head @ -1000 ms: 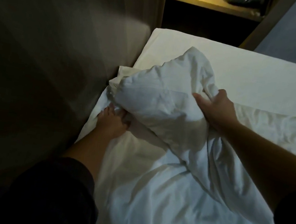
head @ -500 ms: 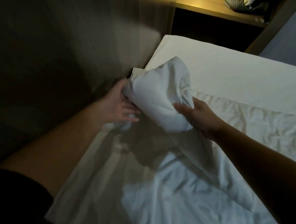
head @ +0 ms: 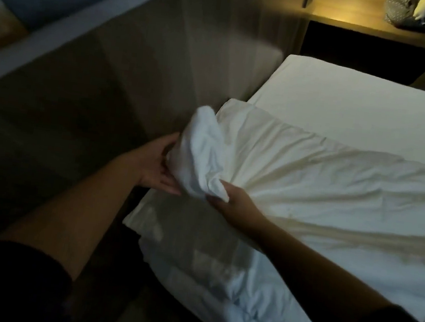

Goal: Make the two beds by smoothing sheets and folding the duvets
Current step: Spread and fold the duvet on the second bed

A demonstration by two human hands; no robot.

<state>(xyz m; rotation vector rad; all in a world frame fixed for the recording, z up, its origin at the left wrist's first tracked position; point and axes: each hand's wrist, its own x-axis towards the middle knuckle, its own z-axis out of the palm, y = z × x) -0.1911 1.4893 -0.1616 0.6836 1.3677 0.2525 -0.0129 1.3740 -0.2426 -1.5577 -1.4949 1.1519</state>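
Where the bed (head: 362,99) meets a wooden wall panel (head: 163,73), a white duvet (head: 324,189) lies rumpled across the mattress; its near-left corner (head: 204,154) is bunched into a raised, twisted bundle at the bed's left edge; long creases fan out from that bundle to the right.

Left hand (head: 155,165): set against the bundle's left side; palm turned to the cloth, fingers fairly straight and running under the bundle, thumb at its upper flank; not curled round it.

Right hand (head: 235,204): at the bundle's lower end; thumb and fingers gather the cloth there in a grip, though the fingertips are hidden by folds.

The two hands: close together, parted only by the bundle between them; both forearms bare, each ending in a dark sleeve (head: 1,281) at the lower edge of the view.

Sheet: the far part of the mattress shows smooth and uncovered beyond the duvet's upper edge; the nearer part lies under duvet folds, bluish in the dim light.

Beyond the bed's head: a wooden bedside shelf (head: 372,27), warmly lit; on it a grey dotted item (head: 400,11), too cropped to identify.
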